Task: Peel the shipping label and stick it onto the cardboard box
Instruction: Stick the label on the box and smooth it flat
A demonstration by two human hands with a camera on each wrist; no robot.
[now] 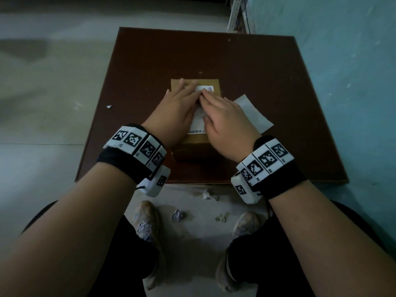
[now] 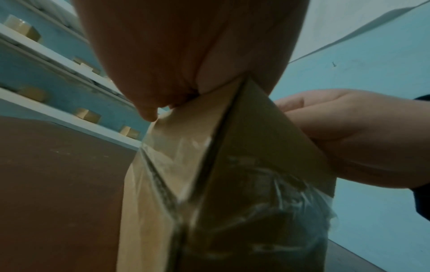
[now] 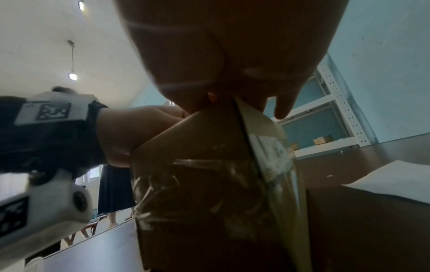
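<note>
The left hand (image 1: 174, 111) and the right hand (image 1: 225, 123) are lying flat, fingers straight, holding nothing, and pressing the white paper shipping label (image 1: 198, 125) onto the top of the small brown cardboard box (image 1: 194, 150); if they are rubbing unevenly, the label could be wrinkling or lifting at an edge; the box is taped closed, so what is inside is hidden; just right of the box, a white backing sheet (image 1: 254, 113) is lying on the dark brown mat (image 1: 267, 82).
</note>
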